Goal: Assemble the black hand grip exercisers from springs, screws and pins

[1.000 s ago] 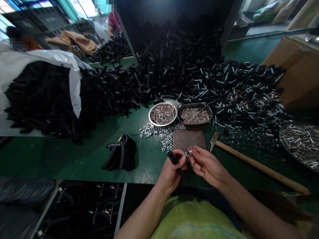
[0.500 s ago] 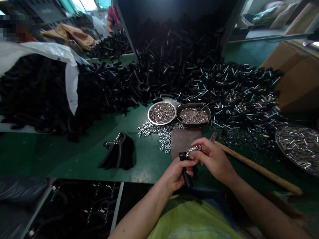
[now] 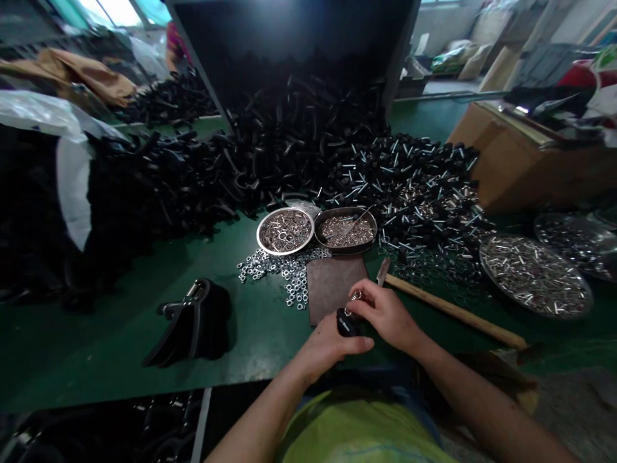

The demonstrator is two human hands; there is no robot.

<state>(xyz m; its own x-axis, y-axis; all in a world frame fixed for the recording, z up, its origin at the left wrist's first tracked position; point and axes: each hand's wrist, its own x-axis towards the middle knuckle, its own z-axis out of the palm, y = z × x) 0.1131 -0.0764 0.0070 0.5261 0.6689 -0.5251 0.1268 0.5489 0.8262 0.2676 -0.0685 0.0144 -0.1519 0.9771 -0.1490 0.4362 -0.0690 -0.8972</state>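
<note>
Green worktop stretches across the room, with a heap of black curved parts banked along its far side below a dark upright panel. Near the front edge, the left hand has its grip wrapped around a black piece, thumb reaching out to the right; the piece sits within this grip, only its lettered end showing above the hand. The right hand has its grip together, thumb and fingertips pinched on a small metal coil. That coil is right at the end of the black piece; I cannot tell whether the two are joined.

Both hands are by the near right corner of a flat brown plate. Just right of it lies a hammer, its wooden handle slanting away. Loose metal nuts spread left of the plate, in front of a round bowl beside an oval pan. Well to the left stands another black part; at the far right, a round tray holds metal pins.
</note>
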